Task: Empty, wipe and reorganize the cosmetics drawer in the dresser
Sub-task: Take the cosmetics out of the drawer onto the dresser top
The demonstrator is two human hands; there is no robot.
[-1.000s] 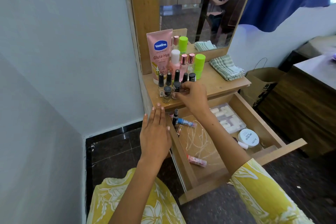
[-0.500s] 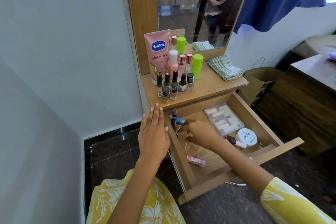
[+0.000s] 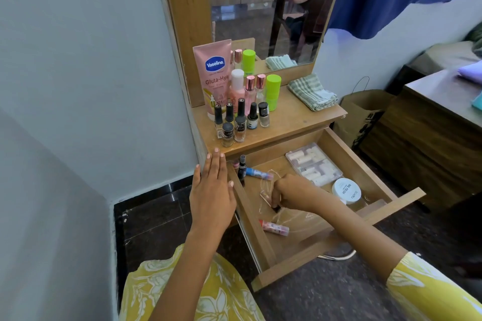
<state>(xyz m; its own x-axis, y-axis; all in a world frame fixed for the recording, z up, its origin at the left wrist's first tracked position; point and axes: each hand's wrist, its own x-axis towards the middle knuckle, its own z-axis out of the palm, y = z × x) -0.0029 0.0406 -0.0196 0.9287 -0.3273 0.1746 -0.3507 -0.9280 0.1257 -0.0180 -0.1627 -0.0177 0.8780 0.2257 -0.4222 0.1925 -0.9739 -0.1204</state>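
We find the drawer [image 3: 375,182] of the dresser pulled well out and only partly emptied. On its floor lie a blue tube [image 3: 257,172] near the back left corner, a small dark spray bottle [image 3: 242,167] upright beside it, a pink tube [image 3: 275,227] toward the front, a clear compartment box [image 3: 313,167] at the back right, and a white-lidded jar [image 3: 346,191] in front of that box.

The right hand [image 3: 289,194] reaches into the middle of the drawer with its fingers curled down around a small dark-tipped item [image 3: 275,208]; we judge it a pinch on that item, though its kind is too hidden to state. A clear plastic liner or sleeve appears to lie under the hand; we cannot tell which.

The left hand [image 3: 211,195] lies flat, fingers straight and together, at the left front corner of the dresser beside the drawer's side wall, holding nothing. We judge it is steadying the body or the drawer while the other hand works.

On the dresser top [image 3: 294,122] the removed goods stand sorted: nail polish bottles [image 3: 240,122] in front, a pink lotion tube [image 3: 215,78] and taller bottles behind, apparently grouped for easy return. A folded striped cloth [image 3: 311,92] waits at the right, presumably for wiping. Emptying is not yet done.
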